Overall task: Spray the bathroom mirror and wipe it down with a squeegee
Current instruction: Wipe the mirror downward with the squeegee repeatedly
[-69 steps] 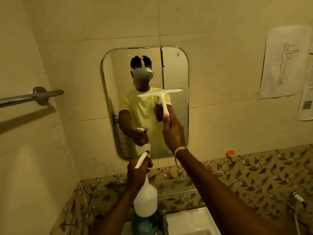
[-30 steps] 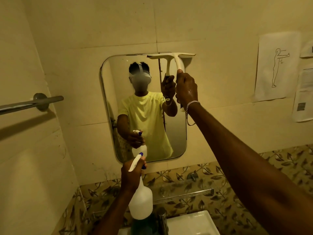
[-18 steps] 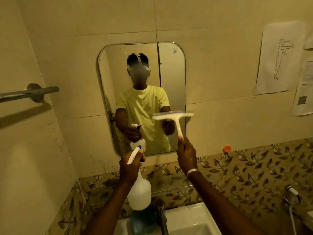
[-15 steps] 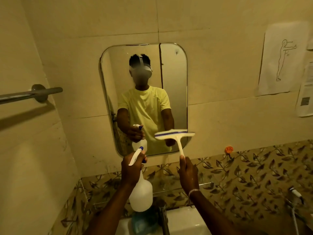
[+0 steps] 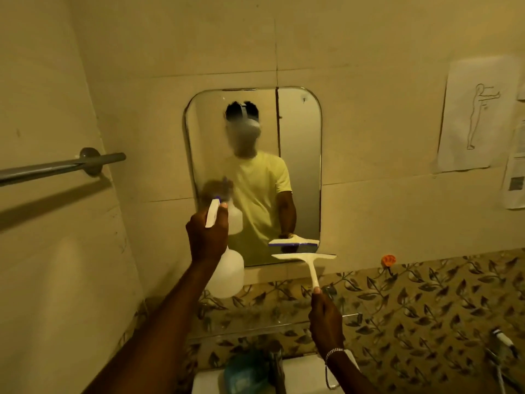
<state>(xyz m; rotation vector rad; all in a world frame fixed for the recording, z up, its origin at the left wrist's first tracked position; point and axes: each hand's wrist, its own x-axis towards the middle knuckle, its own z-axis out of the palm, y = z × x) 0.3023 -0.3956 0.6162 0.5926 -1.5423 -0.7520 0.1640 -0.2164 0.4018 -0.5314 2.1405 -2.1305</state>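
The rounded wall mirror [image 5: 301,155] hangs straight ahead, its left half hazy with spray mist. My left hand [image 5: 206,234] grips a white spray bottle [image 5: 227,275] by the trigger head, raised in front of the mirror's lower left and pointing at the glass. My right hand [image 5: 325,319] holds the white squeegee [image 5: 305,258] by the end of its handle. Its blade lies level at the mirror's bottom right edge, just over the lower rim.
A metal towel bar [image 5: 61,166] juts from the left wall. Paper sheets [image 5: 477,115] hang on the right wall. An orange hook [image 5: 388,260] sits on the leaf-patterned tile band. Below are a glass shelf [image 5: 272,322], a tap [image 5: 277,368] and a white basin [image 5: 306,371].
The squeegee was drawn down the mirror's right side from top to bottom edge. My left hand has lifted the bottle higher, and mist now clouds the mirror's left half.
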